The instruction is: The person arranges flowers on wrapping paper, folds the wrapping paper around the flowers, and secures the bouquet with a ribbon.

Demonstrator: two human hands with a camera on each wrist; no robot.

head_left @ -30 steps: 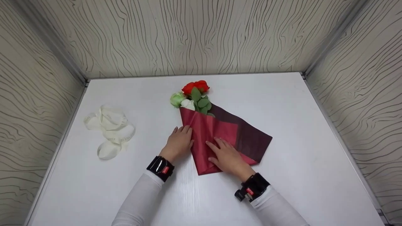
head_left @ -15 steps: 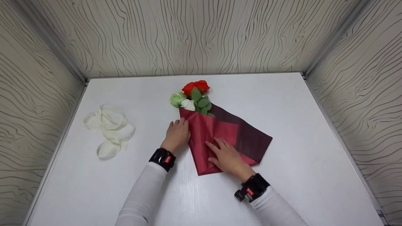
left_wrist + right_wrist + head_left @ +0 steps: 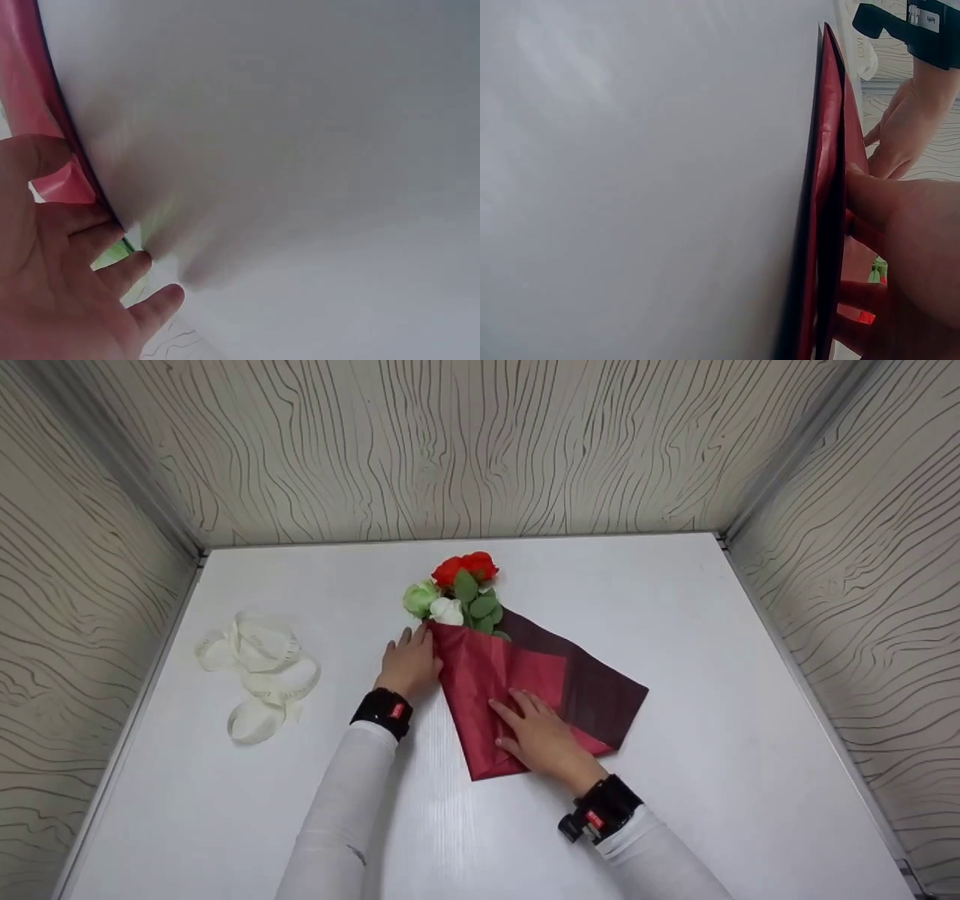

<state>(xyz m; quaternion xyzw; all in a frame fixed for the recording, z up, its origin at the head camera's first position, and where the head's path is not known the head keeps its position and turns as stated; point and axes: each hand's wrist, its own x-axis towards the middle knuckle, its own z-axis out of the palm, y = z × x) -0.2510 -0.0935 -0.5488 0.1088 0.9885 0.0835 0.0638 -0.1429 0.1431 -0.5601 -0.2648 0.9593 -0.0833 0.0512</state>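
Observation:
A bouquet in dark red wrapping paper [image 3: 487, 682] lies on the white table. At its top show red flowers [image 3: 465, 568], a green flower [image 3: 421, 598], a white flower [image 3: 447, 611] and green leaves [image 3: 480, 601]; the stems are hidden. My left hand [image 3: 409, 664] is at the paper's upper left corner. In the left wrist view, thumb and index finger of that hand [image 3: 60, 255] pinch the paper's edge [image 3: 67, 184], the other fingers spread. My right hand [image 3: 544, 739] rests with spread fingers on the folded paper, pressing its middle; the right wrist view shows paper layers [image 3: 829, 150] beside it.
A loose cream ribbon [image 3: 262, 660] lies in loops on the table's left side. The wrapping's dark maroon flap [image 3: 604, 690] spreads to the right. Wood-patterned panels [image 3: 450, 450] enclose the white table [image 3: 750, 772] at the back and both sides.
My left hand has moved up along the wrapping paper's left edge, from its middle to the upper corner near the white flower. My right hand has stayed in place.

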